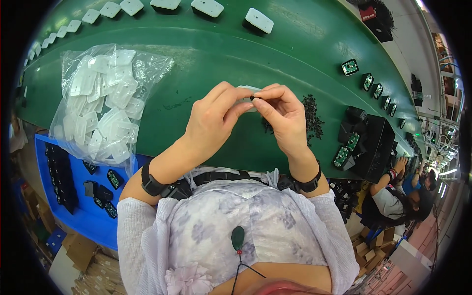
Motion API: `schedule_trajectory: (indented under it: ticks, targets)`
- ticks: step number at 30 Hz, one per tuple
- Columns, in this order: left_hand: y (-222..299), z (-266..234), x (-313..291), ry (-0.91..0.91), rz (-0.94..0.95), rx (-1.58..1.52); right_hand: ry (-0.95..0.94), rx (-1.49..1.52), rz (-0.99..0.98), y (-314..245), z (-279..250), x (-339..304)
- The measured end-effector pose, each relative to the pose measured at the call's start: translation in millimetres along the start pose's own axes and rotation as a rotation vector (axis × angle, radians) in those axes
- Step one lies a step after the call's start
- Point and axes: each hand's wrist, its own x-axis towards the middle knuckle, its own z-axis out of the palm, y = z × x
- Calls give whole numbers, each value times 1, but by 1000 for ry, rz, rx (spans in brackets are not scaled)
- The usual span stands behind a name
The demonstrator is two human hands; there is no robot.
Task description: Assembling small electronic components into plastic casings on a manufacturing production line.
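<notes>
Above the near part of the green table, my hands meet at their fingertips. My left hand (212,118) is closed on a thin white plastic cover (250,88), which is mostly hidden behind the fingers. At the cover's edge, my right hand (285,115) pinches a small black part (252,98) between thumb and fingers. Whether the part touches the cover is too small to tell. Beside my right hand lies a loose pile of small black parts (312,118), partly hidden by it. A clear plastic bag (156,66) full of similar white covers (108,101) lies to the left.
Several black housings with white covers (259,20) line the far side of the green table (196,59). Open housings with circuit boards (349,67) stand along the right. A black box (376,147) is near right; a blue tray (81,216) is near left. Another person (393,201) sits at right.
</notes>
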Motion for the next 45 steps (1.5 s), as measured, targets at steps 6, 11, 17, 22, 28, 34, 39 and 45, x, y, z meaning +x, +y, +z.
schedule_trajectory:
  ticks: [6, 11, 17, 22, 28, 34, 39, 45]
  targets:
    - [-5, -5, -4, -13, 82, 130, 3, -21, 119, -6, 7, -5]
    - [0, -5, -5, -45, 122, 164, 0, -491, -99, -5, 4, -7]
    - [-1, -3, -9, 27, -407, -523, 43, -468, -86, -5, 3, -5]
    - [-5, -3, -10, -112, -571, -679, 84, -540, -182, -1, 7, 1]
    - [-5, 0, -15, -27, -337, -556, 17, -514, -17, -7, 1, 3]
    - [-7, 9, -16, 61, -204, -459, -20, -231, 67, -5, -1, 5]
    - [-7, 5, -14, 49, -149, -351, -48, -111, 127, 2, -4, 7]
    - [-6, 3, -11, 64, 47, -75, 7, 19, 177, 11, 4, 4]
